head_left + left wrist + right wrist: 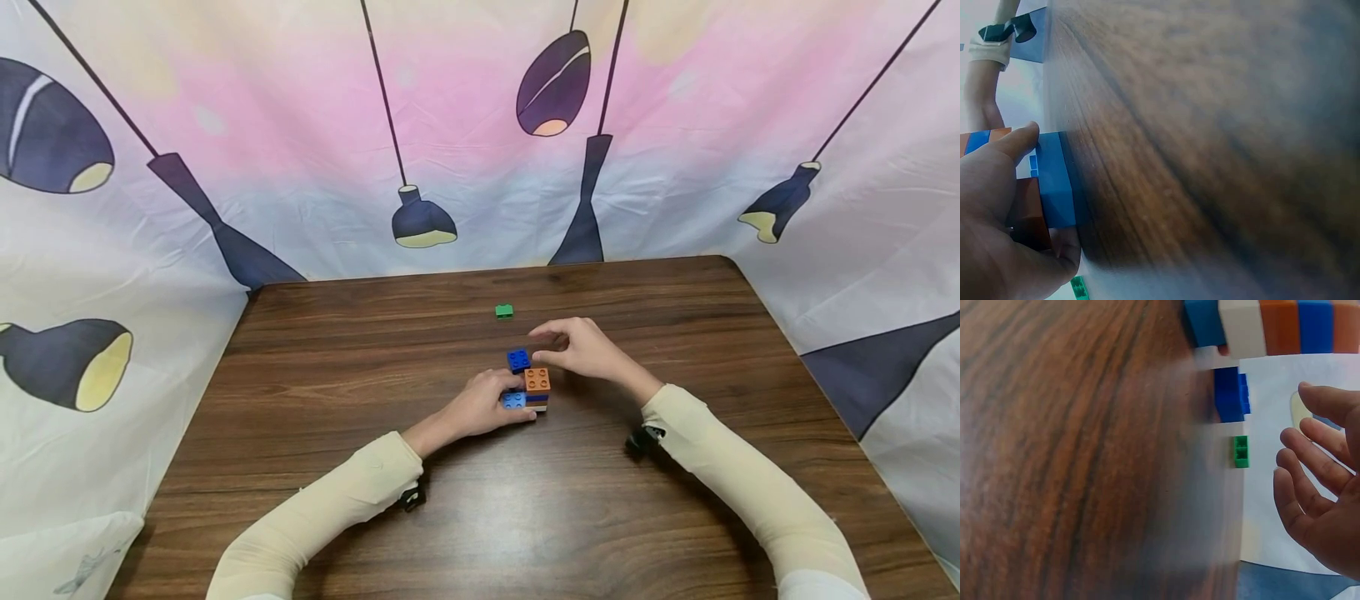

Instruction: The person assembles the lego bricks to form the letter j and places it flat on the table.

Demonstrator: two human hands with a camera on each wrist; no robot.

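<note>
My left hand grips a small stack of toy building bricks, thumb on the near side and fingers on the far side. Orange tops the stack, with blue, orange and white layers below. A light blue brick forms its base against the table, and a brown brick sits on that beside my palm. Just beyond the stack lies a separate dark blue brick. My right hand hovers to the right of that brick, fingers loosely bent and holding nothing.
A small green brick lies farther back on the brown wooden table. Behind the table hangs a cloth printed with lamps. Dark wrist-worn devices sit under both sleeves.
</note>
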